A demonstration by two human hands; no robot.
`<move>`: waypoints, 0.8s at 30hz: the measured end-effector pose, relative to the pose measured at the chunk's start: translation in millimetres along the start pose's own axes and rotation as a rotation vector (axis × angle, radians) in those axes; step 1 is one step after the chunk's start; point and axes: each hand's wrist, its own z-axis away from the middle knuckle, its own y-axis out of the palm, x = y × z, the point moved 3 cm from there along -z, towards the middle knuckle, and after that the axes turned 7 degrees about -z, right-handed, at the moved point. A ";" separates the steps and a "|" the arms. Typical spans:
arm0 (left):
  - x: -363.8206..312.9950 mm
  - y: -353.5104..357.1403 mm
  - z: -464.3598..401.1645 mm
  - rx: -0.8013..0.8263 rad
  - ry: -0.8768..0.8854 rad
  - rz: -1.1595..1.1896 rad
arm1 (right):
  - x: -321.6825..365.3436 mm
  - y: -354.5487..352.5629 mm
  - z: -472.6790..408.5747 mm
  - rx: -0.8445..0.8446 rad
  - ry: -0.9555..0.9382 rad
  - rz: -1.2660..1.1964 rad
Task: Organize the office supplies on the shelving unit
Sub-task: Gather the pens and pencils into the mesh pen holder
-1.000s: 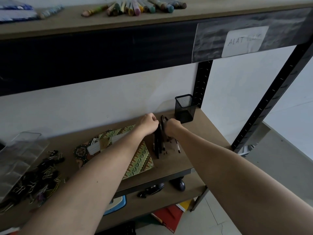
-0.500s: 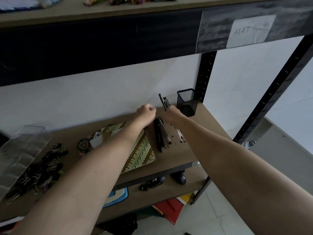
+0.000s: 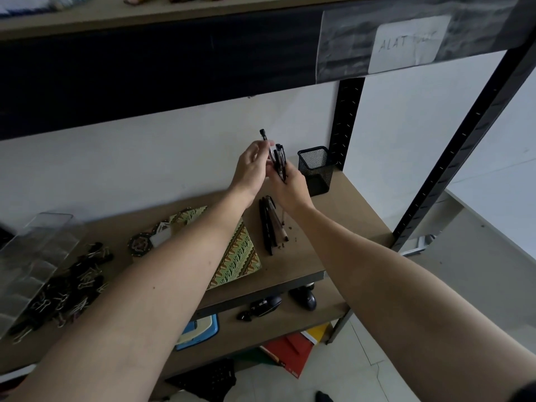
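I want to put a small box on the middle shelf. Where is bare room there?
Bare board shows right of the loose pens, up to the front edge and the black post, below the mesh cup. Crowded: the left side, with binder clips, clear organizer and patterned notebook.

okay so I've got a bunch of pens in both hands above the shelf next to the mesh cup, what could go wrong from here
1. The pens are a loose, uneven bundle pinched between the left hand and right hand; one sticks up higher and could slip out.
2. The mesh pen cup looks light and narrow; a careless drop-in might tip it.
3. More pens on the shelf lie below and could be knocked.
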 end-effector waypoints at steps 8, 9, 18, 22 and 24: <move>23.4 2.8 12.2 0.113 0.037 -0.088 | -29.7 -4.4 24.1 -0.068 -0.030 -0.006; 26.4 4.2 14.4 0.131 0.027 -0.103 | -34.7 -3.6 26.9 -0.064 -0.007 0.002; 20.7 6.3 7.7 0.140 0.023 -0.051 | -23.2 -8.9 19.9 -0.067 0.004 -0.049; 33.2 7.2 1.7 0.157 -0.018 -0.109 | -41.2 -8.3 22.6 -0.052 0.060 -0.028; 42.0 7.6 -1.9 0.113 -0.052 -0.130 | -30.5 -9.3 19.3 -0.057 0.077 -0.051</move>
